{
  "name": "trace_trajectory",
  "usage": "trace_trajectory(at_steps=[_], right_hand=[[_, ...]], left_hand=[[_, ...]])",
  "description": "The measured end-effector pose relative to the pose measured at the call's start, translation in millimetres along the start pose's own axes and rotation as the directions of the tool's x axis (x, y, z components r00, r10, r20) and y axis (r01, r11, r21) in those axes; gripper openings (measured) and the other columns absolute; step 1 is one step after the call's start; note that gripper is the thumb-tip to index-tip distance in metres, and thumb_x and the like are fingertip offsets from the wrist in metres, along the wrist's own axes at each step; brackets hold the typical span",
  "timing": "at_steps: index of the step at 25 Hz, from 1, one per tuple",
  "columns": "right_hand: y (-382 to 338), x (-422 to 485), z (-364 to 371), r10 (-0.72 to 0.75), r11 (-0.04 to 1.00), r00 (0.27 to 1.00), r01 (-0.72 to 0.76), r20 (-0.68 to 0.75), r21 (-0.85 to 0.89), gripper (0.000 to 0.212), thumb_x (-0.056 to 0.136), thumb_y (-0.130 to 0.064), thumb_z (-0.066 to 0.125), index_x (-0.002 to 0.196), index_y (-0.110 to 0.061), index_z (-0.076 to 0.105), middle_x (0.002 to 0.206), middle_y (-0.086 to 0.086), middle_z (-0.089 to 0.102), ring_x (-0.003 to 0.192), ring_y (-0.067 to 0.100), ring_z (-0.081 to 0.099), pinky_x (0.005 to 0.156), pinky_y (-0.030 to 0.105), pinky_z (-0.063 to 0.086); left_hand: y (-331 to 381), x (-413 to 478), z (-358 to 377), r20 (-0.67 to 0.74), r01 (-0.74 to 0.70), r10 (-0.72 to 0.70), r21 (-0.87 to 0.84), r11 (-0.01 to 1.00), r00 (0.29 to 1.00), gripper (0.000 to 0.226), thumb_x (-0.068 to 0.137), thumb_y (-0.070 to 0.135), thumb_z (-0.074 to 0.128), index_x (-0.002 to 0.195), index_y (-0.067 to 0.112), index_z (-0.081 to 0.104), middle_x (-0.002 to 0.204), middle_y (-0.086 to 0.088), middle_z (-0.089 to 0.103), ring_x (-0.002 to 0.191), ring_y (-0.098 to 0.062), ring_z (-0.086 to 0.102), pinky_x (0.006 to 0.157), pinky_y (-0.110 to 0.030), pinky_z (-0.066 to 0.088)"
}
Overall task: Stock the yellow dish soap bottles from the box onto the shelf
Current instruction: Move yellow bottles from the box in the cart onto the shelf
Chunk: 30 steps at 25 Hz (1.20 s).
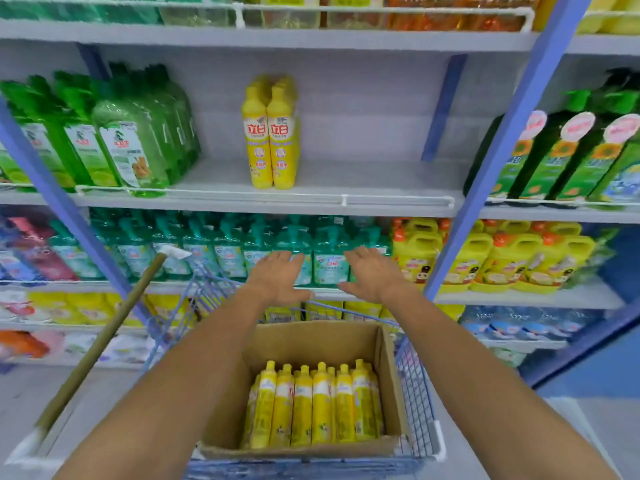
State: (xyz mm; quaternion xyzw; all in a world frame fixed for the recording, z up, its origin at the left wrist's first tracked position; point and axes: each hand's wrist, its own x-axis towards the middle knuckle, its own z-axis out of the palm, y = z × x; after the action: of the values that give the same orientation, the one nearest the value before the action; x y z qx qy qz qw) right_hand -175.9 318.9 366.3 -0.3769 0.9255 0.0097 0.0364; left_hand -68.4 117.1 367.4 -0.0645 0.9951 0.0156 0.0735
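Light green bottles [128,150] crowd the middle left of the frame, and dark green bottles with round tags [568,157] stand at middle right. Below them runs a row of teal pump bottles [228,251], with yellow jugs with orange caps [485,258] to its right. A blue wire cart [419,403] sits at lower centre. A wooden pole [104,337] slants across the lower left.

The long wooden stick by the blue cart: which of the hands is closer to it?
Left. The left hand is right of the top of the long wooden stick; the right hand is farther right, past the left hand, near the yellow jugs with orange caps.
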Motion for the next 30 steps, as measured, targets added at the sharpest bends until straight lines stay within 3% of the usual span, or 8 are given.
trace_trajectory(at_steps=[6, 11, 18, 23, 27, 30], right_hand=[[-3, -4, 72, 0.031, 0.999, 0.983, -0.034, 0.182, 0.011, 0.076, 0.094, -0.057, 0.057, 0.151, -0.013, 0.033, 0.150, 0.013, 0.041, 0.137, 0.035, 0.040, 0.105, 0.053, 0.045], [-30, 5, 129, 0.028, 0.998, 0.953, -0.042, 0.303, 0.040, 0.070, 0.091, -0.047, 0.063, 0.147, -0.011, 0.040, 0.145, 0.014, 0.045, 0.136, 0.035, 0.042, 0.104, 0.051, 0.046], [-57, 24, 214, 0.045, 0.991, 0.891, -0.097, 0.452, 0.094, 0.069, 0.095, -0.057, 0.052, 0.144, -0.010, 0.042, 0.141, 0.015, 0.049, 0.128, 0.036, 0.049, 0.092, 0.046, 0.049], [-63, 26, 285, 0.041, 0.981, 0.849, -0.134, 0.527, 0.138, 0.074, 0.097, -0.057, 0.052, 0.151, -0.011, 0.032, 0.147, 0.014, 0.044, 0.132, 0.037, 0.046, 0.097, 0.048, 0.049], [-53, 35, 352, 0.067, 0.974, 0.797, -0.183, 0.601, 0.134, 0.072, 0.096, -0.059, 0.052, 0.146, -0.009, 0.040, 0.143, 0.015, 0.048, 0.130, 0.036, 0.048, 0.097, 0.048, 0.050], [-46, 44, 395, 0.081, 0.955, 0.794, -0.236, 0.603, 0.182, 0.070, 0.095, -0.056, 0.056, 0.143, -0.006, 0.043, 0.140, 0.018, 0.050, 0.129, 0.036, 0.049, 0.099, 0.045, 0.049]], left_hand=[[5, -1, 77, 0.195, 0.023, -0.012, -0.053, 0.998, 0.981, 0.092, 0.088, 0.068, 0.056, 0.156, 0.015, 0.022, 0.157, -0.016, 0.032, 0.146, -0.037, 0.029, 0.116, -0.053, 0.031], [-29, -6, 138, 0.276, 0.084, -0.048, -0.118, 0.990, 0.960, 0.091, 0.087, 0.068, 0.058, 0.156, 0.019, 0.024, 0.161, -0.013, 0.029, 0.148, -0.035, 0.027, 0.118, -0.051, 0.029], [-81, 3, 231, 0.439, 0.178, -0.086, -0.172, 0.969, 0.894, 0.082, 0.085, 0.070, 0.057, 0.143, 0.014, 0.042, 0.150, -0.017, 0.042, 0.137, -0.038, 0.039, 0.110, -0.049, 0.038], [-94, 14, 304, 0.513, 0.214, -0.071, -0.225, 0.951, 0.855, 0.092, 0.083, 0.071, 0.059, 0.152, 0.017, 0.028, 0.151, -0.015, 0.039, 0.137, -0.037, 0.038, 0.108, -0.050, 0.041], [-105, 29, 368, 0.571, 0.286, -0.084, -0.273, 0.919, 0.817, 0.095, 0.075, 0.080, 0.054, 0.146, 0.020, 0.037, 0.145, -0.013, 0.047, 0.133, -0.036, 0.043, 0.106, -0.050, 0.041], [-109, 37, 412, 0.592, 0.364, -0.119, -0.314, 0.877, 0.797, 0.085, 0.082, 0.067, 0.064, 0.148, 0.021, 0.038, 0.147, -0.013, 0.047, 0.135, -0.036, 0.043, 0.109, -0.045, 0.039]])
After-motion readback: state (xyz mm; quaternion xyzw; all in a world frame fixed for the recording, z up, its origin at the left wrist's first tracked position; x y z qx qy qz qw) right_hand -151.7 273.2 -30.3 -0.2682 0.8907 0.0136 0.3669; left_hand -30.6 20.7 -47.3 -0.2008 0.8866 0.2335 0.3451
